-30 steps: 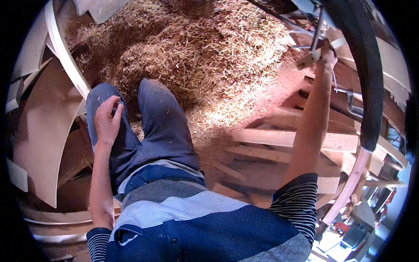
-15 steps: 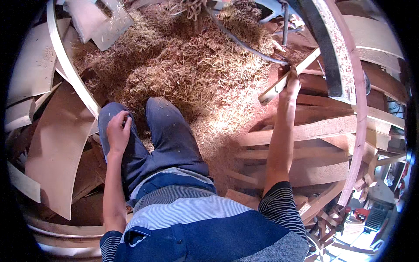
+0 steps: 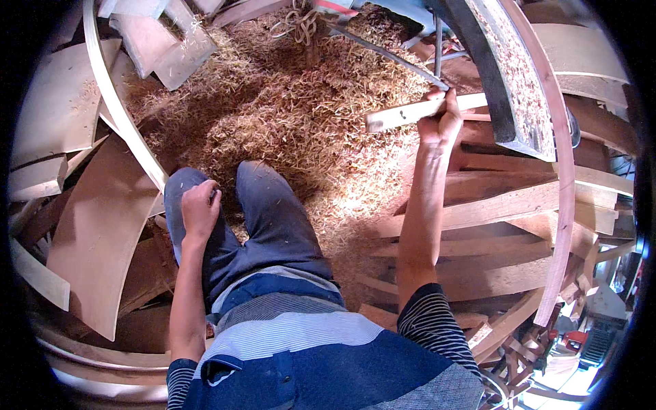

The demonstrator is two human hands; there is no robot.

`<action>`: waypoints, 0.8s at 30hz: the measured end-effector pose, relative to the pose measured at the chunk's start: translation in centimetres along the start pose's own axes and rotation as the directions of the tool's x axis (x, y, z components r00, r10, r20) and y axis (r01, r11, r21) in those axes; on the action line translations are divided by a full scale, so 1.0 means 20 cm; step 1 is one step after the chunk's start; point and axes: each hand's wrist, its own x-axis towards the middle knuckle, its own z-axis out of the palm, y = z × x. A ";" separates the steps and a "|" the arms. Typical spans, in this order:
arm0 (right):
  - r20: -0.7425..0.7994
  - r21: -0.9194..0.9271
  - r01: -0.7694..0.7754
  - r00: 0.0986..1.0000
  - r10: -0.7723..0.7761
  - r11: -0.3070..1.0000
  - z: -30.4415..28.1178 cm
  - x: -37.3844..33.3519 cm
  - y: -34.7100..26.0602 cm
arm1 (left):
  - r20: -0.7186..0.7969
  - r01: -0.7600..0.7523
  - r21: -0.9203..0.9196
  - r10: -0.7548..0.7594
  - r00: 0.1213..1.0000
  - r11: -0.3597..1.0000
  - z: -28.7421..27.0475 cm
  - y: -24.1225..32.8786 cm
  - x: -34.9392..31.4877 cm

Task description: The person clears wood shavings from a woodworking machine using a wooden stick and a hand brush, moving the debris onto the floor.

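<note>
My right hand is closed around a short flat strip of pale wood. A few dark marks show on the strip, which lies nearly level, its right end close to the dark-sided machine table. A thin grey rod slants down from the upper middle and ends at my right fingers; whether they grip it too is unclear. My left hand rests on my left knee with curled fingers. A small dark spot shows at its fingertips, too small to name.
Wood shavings cover the floor ahead of my knees. On the left a long pale strip leans beside curved boards. Stacked planks lie at right, behind a long curved reddish strip. Pale offcuts lie at the upper left.
My right hand has swung the wooden strip from a steep slant to nearly level and moved slightly left. My left hand stays on the knee, its fingers more curled. The view has shifted a little.
</note>
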 end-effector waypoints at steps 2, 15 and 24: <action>0.136 0.063 -0.069 0.989 0.060 0.996 -0.03 -0.11 0.04 | 0.042 -0.008 0.051 0.006 0.999 0.999 0.00 0.00 0.00; 0.048 -0.008 -0.018 0.999 0.019 1.000 0.07 -0.03 0.02 | 0.032 -0.075 0.100 0.072 0.997 0.992 0.04 0.00 -0.01; 0.050 -0.379 0.050 0.998 -0.033 0.924 0.08 0.09 -0.04 | 0.066 -0.023 0.081 0.018 0.998 0.996 -0.01 0.01 -0.03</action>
